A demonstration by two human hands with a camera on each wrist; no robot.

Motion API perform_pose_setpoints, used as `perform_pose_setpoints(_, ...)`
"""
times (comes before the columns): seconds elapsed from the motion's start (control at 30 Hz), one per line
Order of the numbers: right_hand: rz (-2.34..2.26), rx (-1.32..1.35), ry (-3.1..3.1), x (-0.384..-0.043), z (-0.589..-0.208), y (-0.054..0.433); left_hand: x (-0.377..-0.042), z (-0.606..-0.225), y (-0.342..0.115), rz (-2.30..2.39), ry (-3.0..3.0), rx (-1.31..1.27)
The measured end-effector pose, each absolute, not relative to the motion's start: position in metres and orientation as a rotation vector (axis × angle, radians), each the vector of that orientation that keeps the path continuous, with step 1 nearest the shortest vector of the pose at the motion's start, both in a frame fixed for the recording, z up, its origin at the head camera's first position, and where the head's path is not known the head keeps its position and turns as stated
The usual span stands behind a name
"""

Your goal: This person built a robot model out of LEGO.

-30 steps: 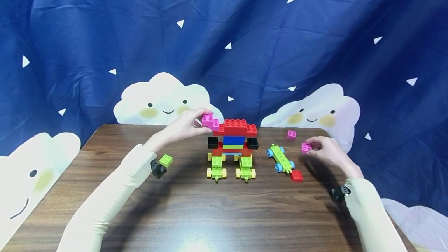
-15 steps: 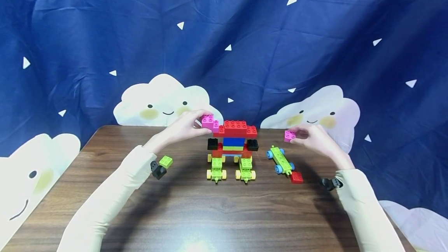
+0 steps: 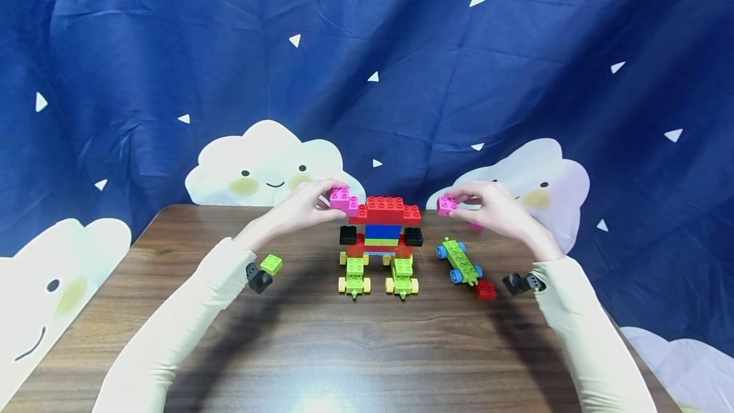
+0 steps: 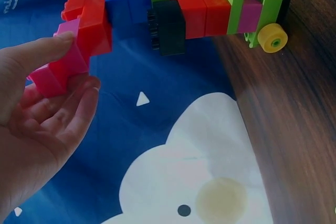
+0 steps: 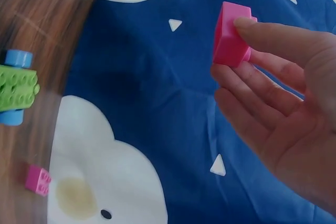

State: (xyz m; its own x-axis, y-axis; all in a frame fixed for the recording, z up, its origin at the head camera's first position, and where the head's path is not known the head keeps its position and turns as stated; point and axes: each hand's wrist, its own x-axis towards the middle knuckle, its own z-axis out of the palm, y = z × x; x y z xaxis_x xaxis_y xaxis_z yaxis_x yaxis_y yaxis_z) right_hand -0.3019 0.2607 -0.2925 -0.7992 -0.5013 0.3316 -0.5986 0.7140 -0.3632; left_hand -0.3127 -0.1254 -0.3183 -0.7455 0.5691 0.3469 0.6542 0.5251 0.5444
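A figure built of toy bricks (image 3: 383,232) stands on the table, with red, blue and black bricks above two green wheeled feet. At its upper left my left hand (image 3: 304,208) grips stacked pink bricks (image 3: 339,199), which join the end of its red arm. In the left wrist view the thumb presses the pink bricks (image 4: 71,59) from above, fingers beneath. My right hand (image 3: 492,209) pinches a pink brick (image 3: 446,205) in the air, right of the red arm's other end. The right wrist view shows that brick (image 5: 231,35) between thumb and fingers, its hollow underside facing the figure.
A green car base (image 3: 460,262) with blue wheels lies right of the figure, a red brick (image 3: 485,290) at its end. Another pink brick (image 5: 38,180) rests near the table's back edge. A green brick (image 3: 272,264) lies on the left. A blue curtain hangs behind.
My right hand has moved left and up with its pink brick, from the right side of the table towards the figure. My left hand has stayed in place.
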Motion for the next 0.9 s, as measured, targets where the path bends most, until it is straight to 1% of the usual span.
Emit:
perform_pose_setpoints(0.27, 0.724, 0.971, -2.672, -0.301, -0.288, 0.244, -0.312, -0.318, -0.125, -1.002, -2.630, -1.069)
perform_pose_setpoints(0.9, 0.757, 1.022, -2.720, -0.306, -0.290, 0.223, -0.312, -0.317, -0.125, -0.964, -2.631, -1.056)
